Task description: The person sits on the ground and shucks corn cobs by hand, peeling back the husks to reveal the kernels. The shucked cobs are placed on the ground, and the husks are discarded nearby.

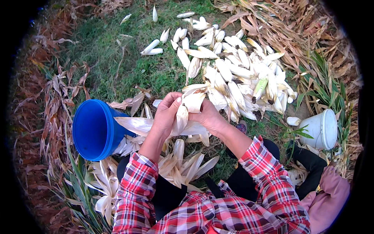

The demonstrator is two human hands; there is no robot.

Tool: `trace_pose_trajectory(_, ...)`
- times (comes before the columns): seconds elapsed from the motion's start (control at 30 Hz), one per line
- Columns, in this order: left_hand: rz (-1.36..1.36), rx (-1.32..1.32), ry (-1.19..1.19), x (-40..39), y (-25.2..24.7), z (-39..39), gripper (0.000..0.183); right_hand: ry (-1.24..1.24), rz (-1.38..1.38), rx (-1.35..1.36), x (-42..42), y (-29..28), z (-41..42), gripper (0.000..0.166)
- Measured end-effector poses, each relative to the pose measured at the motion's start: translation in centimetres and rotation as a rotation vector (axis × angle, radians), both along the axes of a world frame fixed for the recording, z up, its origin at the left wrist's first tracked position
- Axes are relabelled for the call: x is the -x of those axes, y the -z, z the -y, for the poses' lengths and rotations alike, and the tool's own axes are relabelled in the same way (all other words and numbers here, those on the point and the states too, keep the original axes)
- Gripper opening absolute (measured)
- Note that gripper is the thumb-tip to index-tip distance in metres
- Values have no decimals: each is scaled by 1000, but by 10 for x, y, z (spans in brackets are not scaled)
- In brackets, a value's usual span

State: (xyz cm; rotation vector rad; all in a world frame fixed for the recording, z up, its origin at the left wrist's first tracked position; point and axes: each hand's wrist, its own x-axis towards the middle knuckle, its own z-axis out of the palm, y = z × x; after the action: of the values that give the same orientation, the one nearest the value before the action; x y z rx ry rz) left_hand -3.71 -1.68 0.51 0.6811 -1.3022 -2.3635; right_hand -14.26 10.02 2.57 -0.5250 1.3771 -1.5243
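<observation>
An ear of corn in pale dry husk (192,102) is held between my two hands, in front of my chest. My left hand (169,109) grips the left side of the husk, with the thumb on top. On the other side, my right hand (207,115) has its fingers around the husk; its fingertips are partly hidden. Loose husk leaves (136,124) spread out below the ear and to the left. Whether bare kernels show cannot be told. Beyond my hands lies a large heap of corn ears in husks (242,71), one of them greenish.
An open blue bucket (112,128) lies tilted at the left. Pulled-off husks (187,163) lie between my legs. At the right are a white bucket (317,130) and a person in a pink sleeve (330,190). Dry corn stalks (289,38) border the grass.
</observation>
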Motion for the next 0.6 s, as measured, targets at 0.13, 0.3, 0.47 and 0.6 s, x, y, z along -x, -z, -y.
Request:
trace_pose_trajectory(0.13,-104,-198,-140,2,4,0,8,52,1,18,2,3,2,57)
trace_pose_trajectory(0.3,-148,-136,-182,-1,-10,14,10,189,293,41,29,-1,-1,58)
trace_pose_trajectory(0.47,54,503,55,-2,-22,1,89,146,156,-41,31,1,-3,56)
trace_pose_trajectory(0.6,93,754,-3,3,-2,-14,54,135,-177,-109,15,5,4,54)
